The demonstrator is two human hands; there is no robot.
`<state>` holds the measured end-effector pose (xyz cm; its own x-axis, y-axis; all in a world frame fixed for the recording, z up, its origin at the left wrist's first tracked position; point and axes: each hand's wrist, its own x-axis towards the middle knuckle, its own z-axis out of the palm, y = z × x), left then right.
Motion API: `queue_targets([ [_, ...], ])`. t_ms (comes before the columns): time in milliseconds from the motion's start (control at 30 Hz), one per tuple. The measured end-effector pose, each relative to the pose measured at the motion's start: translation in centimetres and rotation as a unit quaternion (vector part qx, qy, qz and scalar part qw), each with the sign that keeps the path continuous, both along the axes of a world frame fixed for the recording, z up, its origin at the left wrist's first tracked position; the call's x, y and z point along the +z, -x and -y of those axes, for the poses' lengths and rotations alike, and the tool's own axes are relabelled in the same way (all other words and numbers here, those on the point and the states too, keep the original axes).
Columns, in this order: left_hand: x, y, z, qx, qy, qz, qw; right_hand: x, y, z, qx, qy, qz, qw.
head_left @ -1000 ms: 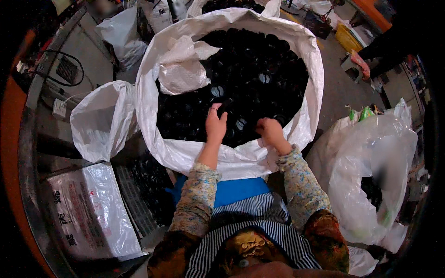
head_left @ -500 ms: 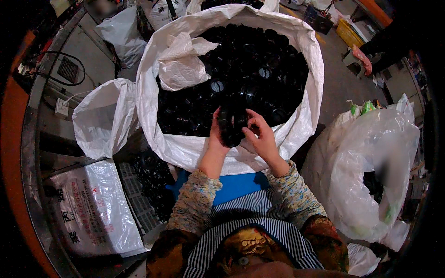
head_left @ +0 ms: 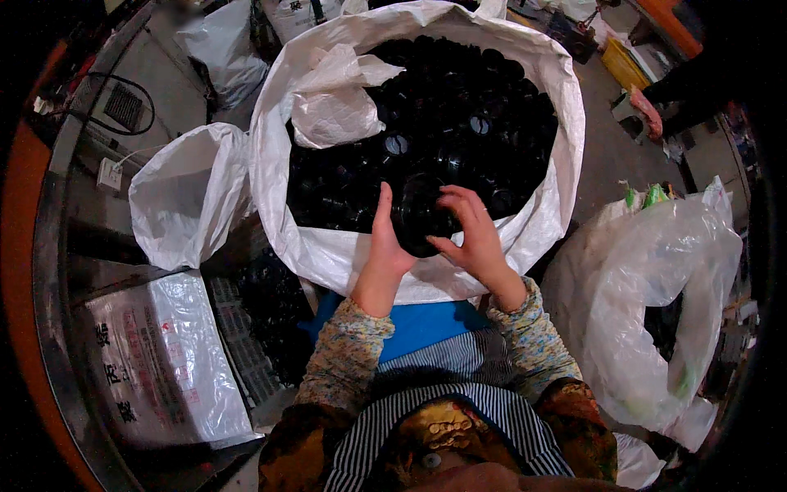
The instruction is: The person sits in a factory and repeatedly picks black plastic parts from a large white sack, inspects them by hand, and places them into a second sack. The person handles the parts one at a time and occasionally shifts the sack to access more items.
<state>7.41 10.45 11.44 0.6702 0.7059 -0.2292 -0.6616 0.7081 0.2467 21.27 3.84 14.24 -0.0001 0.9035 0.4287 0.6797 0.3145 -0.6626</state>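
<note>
Over the near side of a big white woven sack [head_left: 344, 258] I hold a round, glossy black plastic part [head_left: 420, 215], which looks like a cap or lid. My left hand [head_left: 385, 246] cups it from the left, thumb pointing up. From the right, the curved fingers and thumb of my right hand [head_left: 479, 238] close round its edge. Whether it is one part or several pressed together is too dark to tell. Similar black round parts [head_left: 467, 90] fill the sack. A crumpled white bag piece [head_left: 336, 111] lies on them at the far left.
An open white bag [head_left: 188, 197] stands left of the sack. Below it lies a printed white bag [head_left: 168, 361], beside a dark crate of small black pieces [head_left: 275, 320]. At right is a clear plastic bag [head_left: 623, 312]; a yellow crate [head_left: 625, 64] sits farther back.
The black part has turned, its round face now more toward me. My left thumb has lifted upright and my right hand has shifted slightly right. The whole view has moved a little.
</note>
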Motion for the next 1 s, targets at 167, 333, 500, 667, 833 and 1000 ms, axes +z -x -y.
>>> queue_targets([
  [167,0.3,-0.2,0.2,-0.007,0.016,-0.059,0.998,0.7,-1.3,0.0,0.021,0.029,0.122,0.992],
  [333,-1.6,-0.6,0.2,-0.004,0.019,-0.051,0.999,-0.2,-2.1,-0.3,0.051,0.026,0.146,0.988],
  [500,-2.2,-0.9,0.2,0.029,0.006,-0.05,0.998,-0.4,-1.9,-0.3,0.064,0.023,0.172,0.983],
  [667,-0.8,-1.4,1.3,0.061,-0.062,-0.141,0.986,-2.0,-2.2,0.1,0.059,0.06,0.067,0.994],
  [833,0.5,-1.9,2.3,0.077,-0.131,-0.195,0.969,-2.6,-1.4,1.4,-0.013,0.107,-0.044,0.993],
  [1000,0.7,-2.6,2.8,0.001,-0.031,-0.228,0.973,-1.9,-2.1,2.4,-0.013,0.081,-0.026,0.996],
])
